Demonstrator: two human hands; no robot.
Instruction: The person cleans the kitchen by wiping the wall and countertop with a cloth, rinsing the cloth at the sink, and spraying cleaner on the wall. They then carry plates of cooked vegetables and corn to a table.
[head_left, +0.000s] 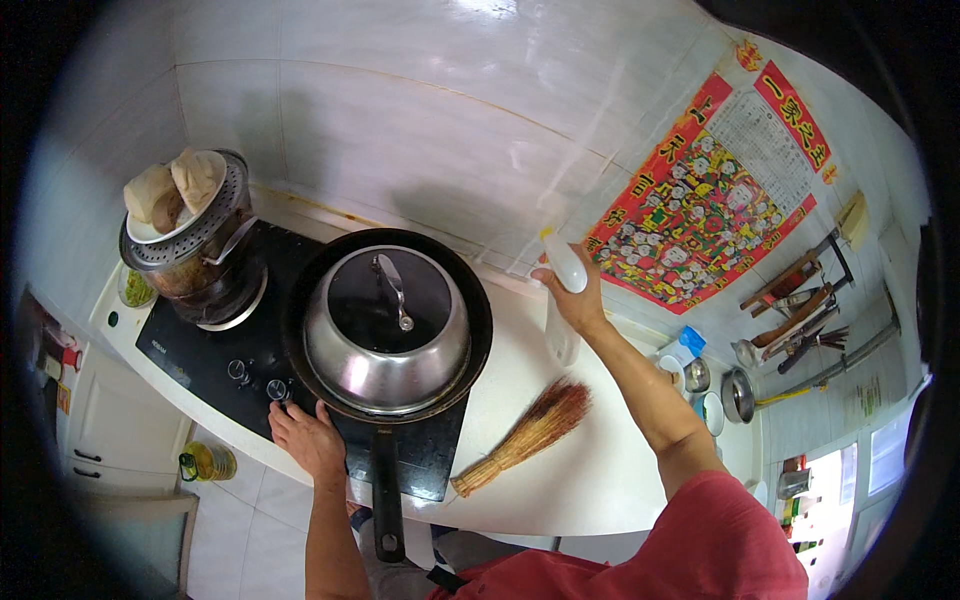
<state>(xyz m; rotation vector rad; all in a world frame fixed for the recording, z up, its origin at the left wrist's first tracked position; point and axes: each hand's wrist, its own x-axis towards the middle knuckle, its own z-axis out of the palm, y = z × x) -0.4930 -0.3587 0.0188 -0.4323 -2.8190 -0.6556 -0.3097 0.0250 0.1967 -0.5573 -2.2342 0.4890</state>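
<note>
A spray bottle (564, 341) with a white trigger head and yellow nozzle is gripped in my right hand (583, 296), close to the tiled wall (420, 127). The bottle's clear body hangs below the hand, over the counter. My left hand (309, 439) rests on the front edge of the black glass cooktop (195, 360), fingertips beside a control knob (278, 389). Nothing is held in it. A frying pan (388, 487) sits on the right burner, its handle towards me. On it is a domed steel lid (386, 375) with a dark glass centre.
A short straw brush (517, 442) lies on the white counter (600, 465). A steamer pot (199, 277) with a plate of buns (154, 196) stands on the left burner. Bowls (739, 394) fill the right corner. Utensils (802, 322) hang beside a red-bordered poster (701, 225). An oil jug (208, 461) stands on the floor.
</note>
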